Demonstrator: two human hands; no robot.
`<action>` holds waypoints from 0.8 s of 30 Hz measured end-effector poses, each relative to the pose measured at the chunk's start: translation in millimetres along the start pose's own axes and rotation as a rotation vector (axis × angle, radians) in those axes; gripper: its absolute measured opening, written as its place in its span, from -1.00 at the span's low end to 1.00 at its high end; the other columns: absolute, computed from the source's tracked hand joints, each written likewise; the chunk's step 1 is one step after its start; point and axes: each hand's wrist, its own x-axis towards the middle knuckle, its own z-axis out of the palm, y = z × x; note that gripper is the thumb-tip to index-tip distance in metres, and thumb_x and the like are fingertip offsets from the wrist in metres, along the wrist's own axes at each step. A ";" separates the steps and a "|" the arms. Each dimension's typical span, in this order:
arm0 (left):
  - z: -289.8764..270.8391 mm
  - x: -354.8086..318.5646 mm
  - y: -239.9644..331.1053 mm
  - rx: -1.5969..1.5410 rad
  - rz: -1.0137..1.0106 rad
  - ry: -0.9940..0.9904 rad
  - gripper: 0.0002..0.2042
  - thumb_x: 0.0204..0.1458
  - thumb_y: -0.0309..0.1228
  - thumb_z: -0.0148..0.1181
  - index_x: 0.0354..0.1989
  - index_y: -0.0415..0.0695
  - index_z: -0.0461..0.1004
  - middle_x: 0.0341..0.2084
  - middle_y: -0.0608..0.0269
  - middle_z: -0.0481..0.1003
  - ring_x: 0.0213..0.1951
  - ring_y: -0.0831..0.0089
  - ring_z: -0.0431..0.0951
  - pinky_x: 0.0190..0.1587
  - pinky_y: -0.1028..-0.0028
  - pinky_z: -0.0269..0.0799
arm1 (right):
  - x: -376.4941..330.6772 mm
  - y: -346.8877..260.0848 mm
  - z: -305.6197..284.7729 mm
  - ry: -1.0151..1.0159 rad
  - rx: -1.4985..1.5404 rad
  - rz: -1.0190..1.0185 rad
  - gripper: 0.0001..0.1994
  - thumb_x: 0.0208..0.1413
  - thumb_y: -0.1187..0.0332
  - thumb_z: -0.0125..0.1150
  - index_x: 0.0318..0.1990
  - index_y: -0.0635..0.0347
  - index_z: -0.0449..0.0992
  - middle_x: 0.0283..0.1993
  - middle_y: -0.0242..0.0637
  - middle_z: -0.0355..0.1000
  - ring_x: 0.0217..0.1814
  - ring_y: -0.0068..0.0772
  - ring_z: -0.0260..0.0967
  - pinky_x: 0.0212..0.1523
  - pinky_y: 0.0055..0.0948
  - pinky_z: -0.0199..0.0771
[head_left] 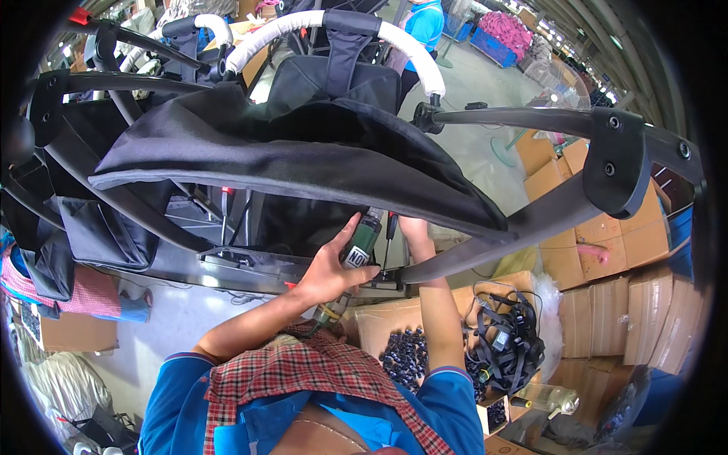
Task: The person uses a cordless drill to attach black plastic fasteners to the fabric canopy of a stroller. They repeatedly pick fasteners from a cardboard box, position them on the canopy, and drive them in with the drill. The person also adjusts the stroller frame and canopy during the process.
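Observation:
A green electric screwdriver lies in my left hand, whose fingers and thumb wrap round its body. Its upper end reaches under the grey-edged black fabric of a stroller, so the tip is hidden. My right hand reaches up beneath the same fabric edge, beside the dark frame tube. Its fingers are covered by the cloth, and what they touch cannot be seen. Between the two hands runs a thin dark rod near a black frame joint.
A white-covered bumper bar arches over the far side. Below my right arm, a carton holds small black parts, with black straps alongside. Cardboard boxes are stacked at right. Another person stands at the back; someone in checked cloth is at left.

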 end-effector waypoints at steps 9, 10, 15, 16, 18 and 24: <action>5.1 4.0 -5.0 -0.016 0.044 -0.001 -0.07 -0.06 -0.55 0.30 0.45 -0.20 -0.21 -0.33 0.21 0.53 -0.58 0.60 0.47 -0.52 0.55 0.45 | -5.2 -20.7 0.0 0.102 -0.131 -0.111 -0.74 0.17 0.49 0.12 0.00 0.38 0.48 -0.02 -0.05 0.49 0.04 -0.20 0.41 0.15 -0.27 0.34; 5.3 4.7 -5.7 -0.037 0.048 -0.009 -0.07 -0.05 -0.56 0.29 0.45 -0.20 -0.21 -0.34 0.21 0.53 -0.58 0.59 0.47 -0.52 0.55 0.45 | -4.5 -16.3 2.0 0.139 -0.029 -0.108 -0.75 0.17 0.49 0.12 -0.02 0.39 0.48 -0.04 -0.07 0.50 0.03 -0.21 0.42 0.14 -0.27 0.34; -2.6 5.9 -13.1 -0.120 0.043 0.005 -0.11 -0.04 -0.62 0.23 0.45 -0.18 -0.20 -0.41 0.23 0.49 -0.59 0.53 0.48 -0.54 0.52 0.44 | 5.3 -66.4 1.3 0.088 0.224 0.007 -0.83 0.17 0.53 0.11 -0.12 0.39 0.52 -0.16 -0.13 0.51 -0.08 -0.26 0.44 0.08 -0.31 0.37; -0.3 7.8 -10.8 -0.166 0.020 -0.014 -0.11 -0.03 -0.63 0.21 0.45 -0.15 -0.20 -0.43 0.23 0.49 -0.60 0.50 0.48 -0.54 0.50 0.43 | 5.0 -66.0 -2.7 0.091 0.196 -0.003 -0.84 0.17 0.53 0.12 -0.13 0.39 0.51 -0.16 -0.14 0.51 -0.09 -0.28 0.44 0.07 -0.32 0.37; 2.8 10.9 -9.3 -0.220 -0.004 -0.044 -0.11 -0.03 -0.64 0.20 0.46 -0.11 -0.21 -0.47 0.22 0.47 -0.61 0.46 0.49 -0.55 0.47 0.42 | 3.6 -25.7 1.4 0.150 -0.018 -0.152 -0.83 0.18 0.53 0.14 -0.11 0.39 0.49 -0.14 -0.16 0.50 -0.11 -0.33 0.43 0.05 -0.37 0.38; 0.8 12.9 -9.0 -0.271 -0.013 -0.062 -0.09 -0.06 -0.60 0.20 0.46 -0.09 -0.21 -0.49 0.20 0.46 -0.62 0.43 0.49 -0.56 0.46 0.40 | 3.8 -10.8 6.4 0.093 0.245 -0.032 -0.74 0.21 0.51 0.15 0.02 0.35 0.37 -0.07 -0.19 0.48 -0.02 -0.48 0.39 0.08 -0.47 0.36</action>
